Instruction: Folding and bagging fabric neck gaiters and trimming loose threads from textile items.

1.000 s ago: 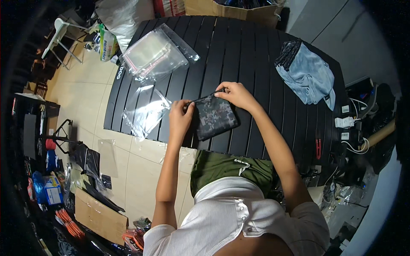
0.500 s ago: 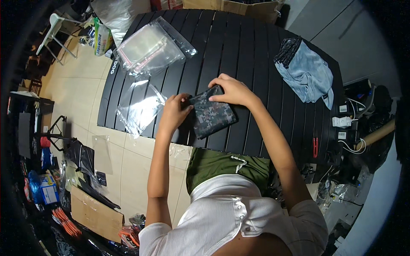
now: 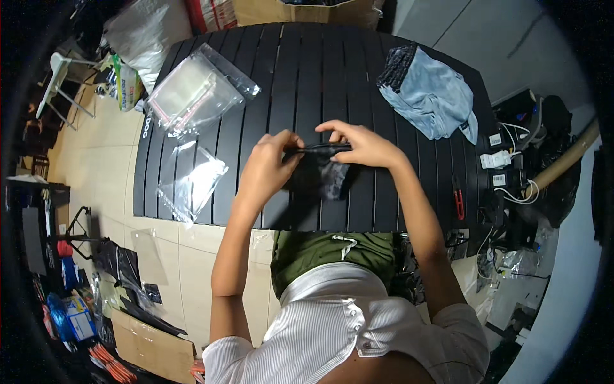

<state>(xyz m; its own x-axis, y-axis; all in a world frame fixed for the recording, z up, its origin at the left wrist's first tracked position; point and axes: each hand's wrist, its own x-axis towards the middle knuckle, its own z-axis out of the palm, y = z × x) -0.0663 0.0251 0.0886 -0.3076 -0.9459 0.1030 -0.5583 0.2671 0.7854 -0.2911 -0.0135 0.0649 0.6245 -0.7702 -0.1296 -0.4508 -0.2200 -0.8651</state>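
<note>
A folded piece of dark camouflage fabric (image 3: 332, 181) is raised near the front of the black slatted table (image 3: 300, 211), its upper edge turned nearly edge-on to me. My left hand (image 3: 270, 159) pinches the left end of that edge. With thumb below and fingers curved above, my right hand (image 3: 366, 146) grips the right end. Much of the fabric lies in shadow, and its lower outline is blurred. A clear plastic bag (image 3: 192, 180) lies flat on the table to the left of my left hand, reflecting light.
A stack of clear plastic bags (image 3: 192, 96) rests at the table's far left. Crumpled light-blue denim (image 3: 430, 95) with a dark part lies at the far right. A red cutter (image 3: 458, 200) sits near the right edge, beside white plugs and cables (image 3: 495, 160). A cardboard box (image 3: 307, 13) stands beyond the table.
The camouflage fabric has gone from lying nearly flat with its pattern showing to being lifted and tipped edge-on. Both hands now hold its upper edge. The whole view has shifted slightly.
</note>
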